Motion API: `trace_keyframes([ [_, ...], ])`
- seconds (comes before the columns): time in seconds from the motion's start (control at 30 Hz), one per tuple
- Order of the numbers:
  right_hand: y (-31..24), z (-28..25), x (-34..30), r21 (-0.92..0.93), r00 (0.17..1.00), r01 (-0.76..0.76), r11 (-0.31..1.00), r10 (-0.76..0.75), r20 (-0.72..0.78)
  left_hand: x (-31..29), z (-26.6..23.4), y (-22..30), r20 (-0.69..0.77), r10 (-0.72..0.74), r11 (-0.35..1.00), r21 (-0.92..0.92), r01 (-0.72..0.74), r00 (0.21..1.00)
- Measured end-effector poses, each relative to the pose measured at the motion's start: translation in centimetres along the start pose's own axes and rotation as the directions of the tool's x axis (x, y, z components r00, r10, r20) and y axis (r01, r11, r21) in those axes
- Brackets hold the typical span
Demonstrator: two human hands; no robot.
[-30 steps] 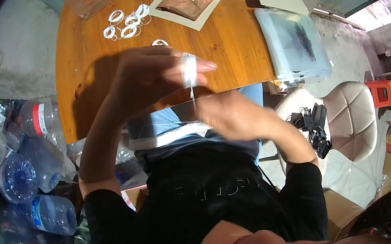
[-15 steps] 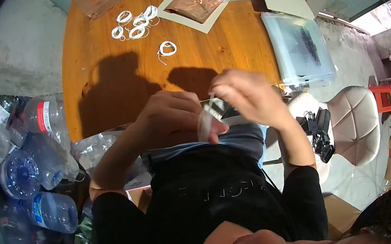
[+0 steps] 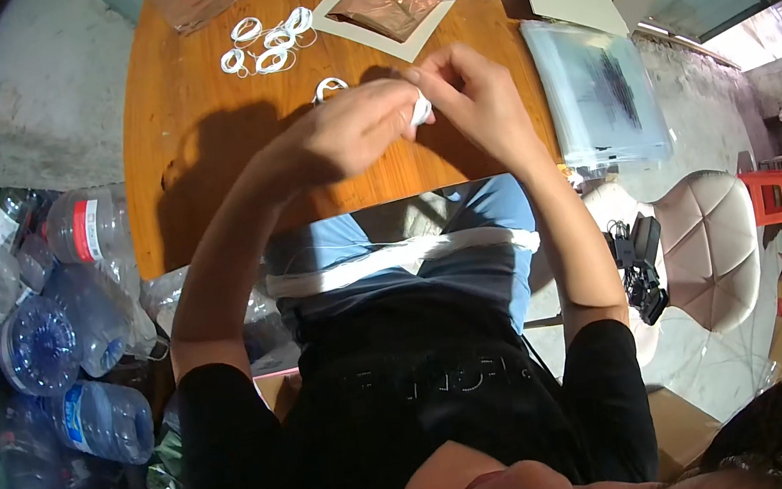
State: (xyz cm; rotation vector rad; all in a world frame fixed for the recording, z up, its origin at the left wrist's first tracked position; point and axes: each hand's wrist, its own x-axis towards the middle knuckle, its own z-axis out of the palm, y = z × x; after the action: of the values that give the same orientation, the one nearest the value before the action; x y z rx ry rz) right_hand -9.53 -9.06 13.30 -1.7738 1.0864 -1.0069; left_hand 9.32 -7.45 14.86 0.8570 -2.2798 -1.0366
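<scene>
Monitoring remotely, I see the left hand (image 3: 345, 137), fingers together, holding white cord (image 3: 419, 110); the right hand (image 3: 479, 102) curls alongside, grip indiscernible

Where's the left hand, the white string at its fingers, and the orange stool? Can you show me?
Left hand (image 3: 350, 137): head view, back of the hand.
White string (image 3: 419, 110): head view, the bit showing between the hands.
Orange stool (image 3: 774, 198): head view, its side.
</scene>
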Motion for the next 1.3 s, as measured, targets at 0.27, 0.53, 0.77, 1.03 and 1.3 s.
trace_keyframes([
  [0.27,5.7,-0.8,0.5,-0.526,0.978,0.126,0.841,-0.193,-0.075,4.1,-1.3,-4.8,0.269,-0.272,0.792,0.608,0.056,0.924],
  [0.53,4.9,0.1,-1.4,-0.470,0.957,0.262,0.843,-0.291,0.012,5.3,-2.8,-3.0,0.280,-0.494,0.681,0.713,0.167,0.823],
  [0.77,0.7,-0.9,-5.9,-0.174,0.953,0.228,0.958,-0.183,0.240,-2.5,-1.4,0.8,0.304,-0.126,0.931,0.365,0.007,0.944],
  [1.03,10.7,4.6,-11.4,-0.245,0.823,-0.048,0.968,0.177,0.540,-11.3,10.3,-5.9,0.246,-0.432,0.716,0.679,0.164,0.868],
  [1.3,15.4,9.8,-10.0,-0.175,0.652,-0.247,0.953,0.297,0.698,-11.2,11.9,-7.9,0.016,-0.164,0.549,0.832,0.078,0.986],
])
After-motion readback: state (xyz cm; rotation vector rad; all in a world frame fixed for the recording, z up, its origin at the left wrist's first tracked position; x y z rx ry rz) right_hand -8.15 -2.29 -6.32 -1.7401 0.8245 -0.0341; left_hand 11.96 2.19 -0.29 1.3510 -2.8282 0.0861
